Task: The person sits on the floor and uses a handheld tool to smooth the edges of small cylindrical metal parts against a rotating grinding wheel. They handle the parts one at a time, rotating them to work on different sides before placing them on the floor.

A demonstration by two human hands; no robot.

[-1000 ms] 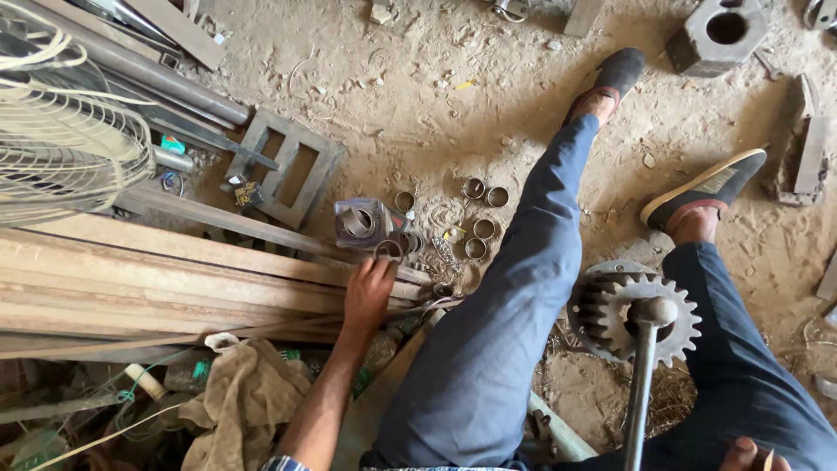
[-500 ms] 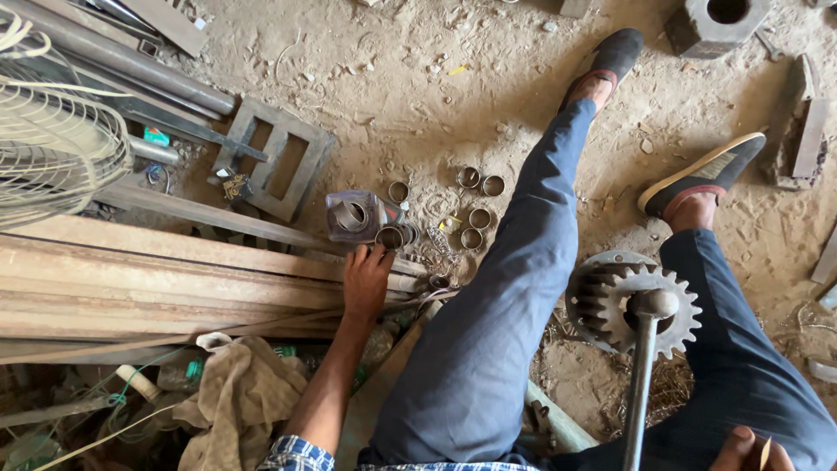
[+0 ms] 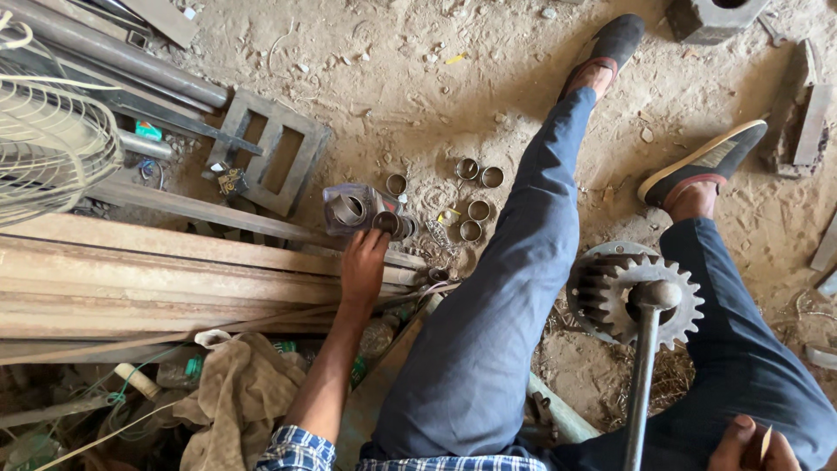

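Two hands: both belong to the person sitting on the sandy dirt ground (image 3: 418, 78), seen from the one head view.
Left hand: the left hand (image 3: 364, 266) reaches out along the stack of long rusty flat metal bars (image 3: 157, 279); its fingers (image 3: 377, 238) are stretched forward and touch a short dark metal ring (image 3: 386, 223). They are not closed round it.
Ring place: the ring lies at the right end of the bars, just beside a grey metal block with a round hole (image 3: 349, 209).
More rings: several small shiny metal rings (image 3: 478, 209) lie loose on the ground close by, near the person's blue trouser leg (image 3: 506, 288).
Right hand: the right hand (image 3: 748, 445) sits at the bottom right corner, at the low end of a long metal rod with a round knob (image 3: 643, 375). It is cut off by the edge, so I cannot tell how it grips.
Gear: a big rusty toothed gear wheel (image 3: 610, 292) lies flat under the rod's knob.
How the ring handles: likely hard, stiff, small but a bit heavy, and dusty, so it may slip or roll. Pinching it across its rim looks best.
Change: one second ago the left hand lay further back on the bars; now its fingertips are up at the ring. The view has tipped a little too.
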